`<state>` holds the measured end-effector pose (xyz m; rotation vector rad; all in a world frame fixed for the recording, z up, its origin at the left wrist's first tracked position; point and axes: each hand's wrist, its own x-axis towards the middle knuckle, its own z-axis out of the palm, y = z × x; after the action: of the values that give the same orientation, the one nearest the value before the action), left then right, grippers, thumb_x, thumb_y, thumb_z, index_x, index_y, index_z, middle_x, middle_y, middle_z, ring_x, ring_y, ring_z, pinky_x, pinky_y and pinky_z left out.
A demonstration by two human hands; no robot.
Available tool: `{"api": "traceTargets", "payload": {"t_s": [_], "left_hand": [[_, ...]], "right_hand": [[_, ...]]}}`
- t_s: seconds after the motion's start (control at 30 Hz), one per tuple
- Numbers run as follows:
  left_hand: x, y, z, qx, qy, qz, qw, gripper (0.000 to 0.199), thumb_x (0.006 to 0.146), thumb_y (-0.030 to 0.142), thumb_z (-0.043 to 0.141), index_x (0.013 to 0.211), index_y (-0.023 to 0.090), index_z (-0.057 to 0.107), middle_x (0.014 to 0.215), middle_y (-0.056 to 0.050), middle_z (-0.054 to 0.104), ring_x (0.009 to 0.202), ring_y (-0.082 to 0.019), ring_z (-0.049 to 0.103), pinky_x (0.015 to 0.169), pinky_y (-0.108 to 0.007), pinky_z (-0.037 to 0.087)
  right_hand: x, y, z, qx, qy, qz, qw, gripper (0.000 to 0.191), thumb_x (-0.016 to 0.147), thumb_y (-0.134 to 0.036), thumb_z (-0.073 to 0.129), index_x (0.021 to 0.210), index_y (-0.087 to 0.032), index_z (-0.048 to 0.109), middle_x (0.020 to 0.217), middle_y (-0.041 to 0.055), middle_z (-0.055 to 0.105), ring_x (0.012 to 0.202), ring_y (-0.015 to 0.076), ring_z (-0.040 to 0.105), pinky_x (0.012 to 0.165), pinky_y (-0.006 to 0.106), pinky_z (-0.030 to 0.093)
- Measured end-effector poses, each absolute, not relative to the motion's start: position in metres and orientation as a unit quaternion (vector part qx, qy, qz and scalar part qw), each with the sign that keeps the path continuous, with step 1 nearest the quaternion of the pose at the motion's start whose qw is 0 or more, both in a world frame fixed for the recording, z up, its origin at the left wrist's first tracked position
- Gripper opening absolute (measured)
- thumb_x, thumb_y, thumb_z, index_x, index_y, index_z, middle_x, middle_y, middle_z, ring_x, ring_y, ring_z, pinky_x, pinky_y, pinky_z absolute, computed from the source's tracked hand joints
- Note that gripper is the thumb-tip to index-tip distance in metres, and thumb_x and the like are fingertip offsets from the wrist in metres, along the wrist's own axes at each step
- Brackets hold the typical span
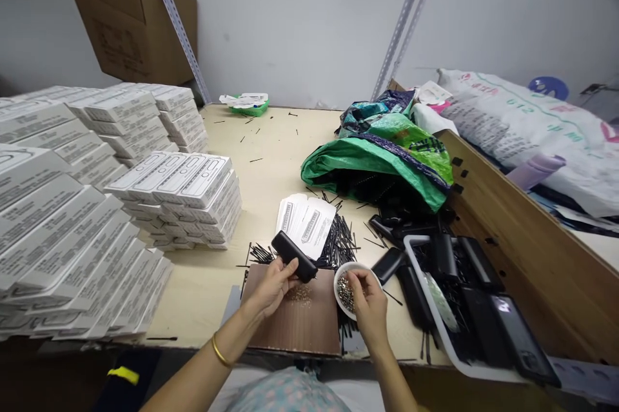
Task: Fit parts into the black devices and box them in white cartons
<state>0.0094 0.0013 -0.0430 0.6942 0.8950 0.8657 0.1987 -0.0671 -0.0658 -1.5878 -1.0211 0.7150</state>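
While right hand (370, 304) dips in bowl (345, 293) | black sticks (342, 241) crowd brown board (293, 329)

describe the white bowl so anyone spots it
On the pale table, find the brown board. The white bowl sits by its right side, the right hand over it. Unlike the rectangular tray farther right, it is round and holds tiny metallic pieces.

L hand (275, 286) gripping, thumb (291, 266) on top; R hand (370, 310) apart, fingers (371, 283) bent inwd.
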Motion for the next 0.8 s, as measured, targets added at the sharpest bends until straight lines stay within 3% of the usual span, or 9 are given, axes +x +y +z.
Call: {"api": "traceTargets", "payload": {"t_s": [0.27, 0.4, 0.5, 0.57, 0.63, 0.73, 0.8], "left_hand": [[-0.006, 0.01, -0.029, 0.271, 0.393, 0.36, 0.802, 0.032, 0.079, 0.028, 0.068, 0.106, 0.011, 0.06, 0.097, -0.012, 0.069, 0.083, -0.019, 0.065, 0.072, -0.029, 0.051], [-0.004, 0.014, -0.026, 0.188, 0.285, 0.277, 0.898, 0.029, 0.084, 0.03, 0.06, 0.102, 0.007, 0.063, 0.086, -0.011, 0.069, 0.072, -0.016, 0.065, 0.063, -0.024, 0.049], [-0.002, 0.013, -0.033, 0.189, 0.242, 0.174, 0.936, 0.04, 0.083, 0.044, 0.058, 0.09, 0.005, 0.066, 0.076, -0.011, 0.068, 0.061, -0.016, 0.063, 0.052, -0.024, 0.046], [-0.008, 0.011, -0.039, 0.226, 0.283, 0.15, 0.92, 0.05, 0.082, 0.052, 0.056, 0.086, 0.004, 0.066, 0.071, -0.013, 0.068, 0.058, -0.018, 0.063, 0.052, -0.027, 0.047], [-0.023, 0.01, -0.043, 0.263, 0.354, 0.208, 0.873, 0.051, 0.082, 0.054, 0.056, 0.09, 0.005, 0.067, 0.073, -0.013, 0.07, 0.063, -0.018, 0.064, 0.061, -0.028, 0.05], [-0.054, 0.009, -0.046, 0.269, 0.447, 0.407, 0.749, 0.044, 0.08, 0.05, 0.062, 0.099, 0.011, 0.066, 0.086, -0.01, 0.071, 0.077, -0.016, 0.065, 0.077, -0.027, 0.049], [-0.071, 0.008, -0.047, 0.256, 0.478, 0.522, 0.659, 0.044, 0.078, 0.05, 0.062, 0.102, 0.013, 0.065, 0.089, -0.008, 0.07, 0.083, -0.016, 0.064, 0.082, -0.028, 0.048]], "right_hand": [[0.207, -0.006, -0.031, -0.614, -0.52, 0.358, 0.475, 0.024, 0.082, -0.044, 0.055, 0.084, -0.021, 0.061, 0.085, 0.0054, 0.066, 0.081, 0.0219, 0.059, 0.076, 0.035, 0.044], [0.184, 0.002, -0.022, -0.487, -0.426, 0.546, 0.532, 0.045, 0.078, -0.045, 0.063, 0.117, -0.026, 0.051, 0.115, 0.0075, 0.06, 0.101, 0.0233, 0.058, 0.085, 0.039, 0.047], [0.166, -0.003, -0.023, -0.413, -0.36, 0.665, 0.509, 0.051, 0.076, -0.047, 0.064, 0.121, -0.03, 0.047, 0.113, 0.0057, 0.061, 0.093, 0.0218, 0.062, 0.081, 0.039, 0.05], [0.162, -0.012, -0.018, -0.458, -0.372, 0.621, 0.516, 0.039, 0.074, -0.046, 0.066, 0.106, -0.025, 0.055, 0.099, 0.0043, 0.063, 0.086, 0.0213, 0.062, 0.078, 0.038, 0.05], [0.162, -0.026, -0.007, -0.539, -0.41, 0.481, 0.557, 0.029, 0.074, -0.042, 0.068, 0.093, -0.023, 0.057, 0.091, 0.0032, 0.062, 0.087, 0.022, 0.06, 0.083, 0.039, 0.047], [0.157, -0.05, 0.008, -0.57, -0.444, 0.219, 0.655, 0.028, 0.077, -0.033, 0.067, 0.1, -0.025, 0.055, 0.101, 0.0045, 0.059, 0.1, 0.0252, 0.056, 0.094, 0.046, 0.041], [0.14, -0.061, 0.003, -0.537, -0.469, 0.166, 0.681, 0.027, 0.08, -0.034, 0.063, 0.105, -0.029, 0.054, 0.111, 0.0059, 0.056, 0.111, 0.0284, 0.053, 0.096, 0.049, 0.04]]}}
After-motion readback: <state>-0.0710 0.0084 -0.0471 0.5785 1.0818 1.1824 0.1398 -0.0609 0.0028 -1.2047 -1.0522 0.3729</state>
